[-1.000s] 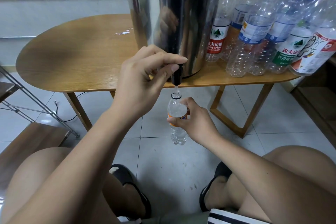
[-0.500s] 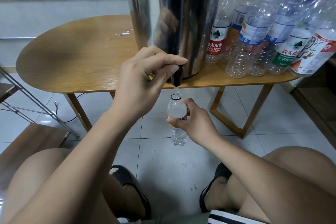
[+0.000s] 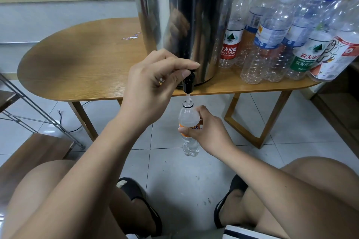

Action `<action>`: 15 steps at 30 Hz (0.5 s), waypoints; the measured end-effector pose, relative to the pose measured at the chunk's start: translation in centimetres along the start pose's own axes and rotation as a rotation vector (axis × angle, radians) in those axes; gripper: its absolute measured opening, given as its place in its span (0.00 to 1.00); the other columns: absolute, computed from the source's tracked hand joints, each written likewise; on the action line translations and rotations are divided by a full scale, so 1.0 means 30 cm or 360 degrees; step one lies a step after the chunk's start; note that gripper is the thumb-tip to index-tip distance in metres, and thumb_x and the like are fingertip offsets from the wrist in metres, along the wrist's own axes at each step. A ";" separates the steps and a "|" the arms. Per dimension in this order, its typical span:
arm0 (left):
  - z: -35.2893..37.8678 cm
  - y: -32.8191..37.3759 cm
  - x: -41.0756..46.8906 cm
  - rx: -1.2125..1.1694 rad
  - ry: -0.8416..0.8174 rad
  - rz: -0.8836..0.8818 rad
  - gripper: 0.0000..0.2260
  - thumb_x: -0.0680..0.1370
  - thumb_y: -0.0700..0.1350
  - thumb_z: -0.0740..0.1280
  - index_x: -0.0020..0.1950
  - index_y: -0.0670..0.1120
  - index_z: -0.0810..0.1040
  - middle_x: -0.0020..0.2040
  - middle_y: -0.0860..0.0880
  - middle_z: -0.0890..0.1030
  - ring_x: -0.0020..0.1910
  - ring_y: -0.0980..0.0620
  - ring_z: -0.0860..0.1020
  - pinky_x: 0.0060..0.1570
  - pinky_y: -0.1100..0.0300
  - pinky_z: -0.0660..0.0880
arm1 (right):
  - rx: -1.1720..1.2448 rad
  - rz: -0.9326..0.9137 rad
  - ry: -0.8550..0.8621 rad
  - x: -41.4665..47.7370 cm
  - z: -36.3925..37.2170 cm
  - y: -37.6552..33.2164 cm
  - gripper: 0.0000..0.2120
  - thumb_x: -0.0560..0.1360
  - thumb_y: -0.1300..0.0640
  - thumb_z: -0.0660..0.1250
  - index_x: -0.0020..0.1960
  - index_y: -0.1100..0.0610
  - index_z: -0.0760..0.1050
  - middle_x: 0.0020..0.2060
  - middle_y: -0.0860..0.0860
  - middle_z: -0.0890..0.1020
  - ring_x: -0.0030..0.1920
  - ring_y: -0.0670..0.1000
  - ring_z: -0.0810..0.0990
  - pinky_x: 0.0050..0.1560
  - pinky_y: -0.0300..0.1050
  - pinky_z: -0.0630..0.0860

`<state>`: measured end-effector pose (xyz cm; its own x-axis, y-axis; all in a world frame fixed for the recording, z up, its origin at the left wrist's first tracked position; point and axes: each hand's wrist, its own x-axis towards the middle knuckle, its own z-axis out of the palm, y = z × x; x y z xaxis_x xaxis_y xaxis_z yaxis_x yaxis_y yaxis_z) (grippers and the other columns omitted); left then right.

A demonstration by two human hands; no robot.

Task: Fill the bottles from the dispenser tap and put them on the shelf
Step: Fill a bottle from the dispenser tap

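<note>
Two grips busy at once. The left grip [image 3: 153,83] is pinching the lever on top of the black tap [image 3: 188,83], thumb and forefinger clamped on it. Straight below, the right grip [image 3: 207,132] is wrapped around the middle of a small orange-label bottle [image 3: 188,117]. It's held upright in the air, open mouth right under the spout, with a thin stream [image 3: 187,96] running in. Can't really tell the water level.

Just behind the left grip is the steel dispenser [image 3: 184,15], sitting on the desk [image 3: 77,64]. To the right of both grips stands a crowd of capped bottles [image 3: 272,44] that look empty to me, so I'd say most of the job is left. Nothing's shelved that I can see. The wooden boards on a metal frame [image 3: 38,151], far left, might be the shelf.
</note>
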<state>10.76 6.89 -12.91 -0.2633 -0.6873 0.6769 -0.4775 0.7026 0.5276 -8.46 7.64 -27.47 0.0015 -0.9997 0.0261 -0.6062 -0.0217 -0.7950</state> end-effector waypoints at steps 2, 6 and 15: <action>-0.001 -0.001 0.002 0.0001 -0.0001 0.0005 0.08 0.85 0.41 0.73 0.61 0.49 0.89 0.51 0.50 0.84 0.50 0.50 0.82 0.50 0.55 0.76 | -0.0001 -0.0006 0.0002 -0.002 -0.002 -0.002 0.27 0.72 0.35 0.80 0.62 0.45 0.73 0.50 0.43 0.83 0.50 0.46 0.82 0.51 0.47 0.81; 0.002 -0.006 0.019 0.0017 0.0008 0.0026 0.08 0.84 0.41 0.73 0.61 0.49 0.89 0.49 0.51 0.84 0.48 0.53 0.81 0.48 0.57 0.75 | 0.0029 0.0011 -0.0014 -0.006 -0.007 -0.008 0.27 0.72 0.37 0.80 0.63 0.45 0.73 0.51 0.42 0.83 0.52 0.45 0.82 0.51 0.45 0.80; 0.011 -0.020 0.100 0.0071 0.0017 0.0017 0.09 0.84 0.42 0.72 0.61 0.49 0.89 0.49 0.52 0.84 0.46 0.61 0.79 0.48 0.69 0.69 | 0.0019 0.0028 -0.0009 -0.002 -0.009 -0.016 0.30 0.72 0.36 0.80 0.66 0.46 0.73 0.54 0.44 0.84 0.53 0.48 0.82 0.54 0.47 0.81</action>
<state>9.98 4.34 -11.37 -0.2597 -0.6779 0.6878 -0.5120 0.7005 0.4971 -8.39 7.71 -26.91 -0.0045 -1.0000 0.0088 -0.5965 -0.0044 -0.8026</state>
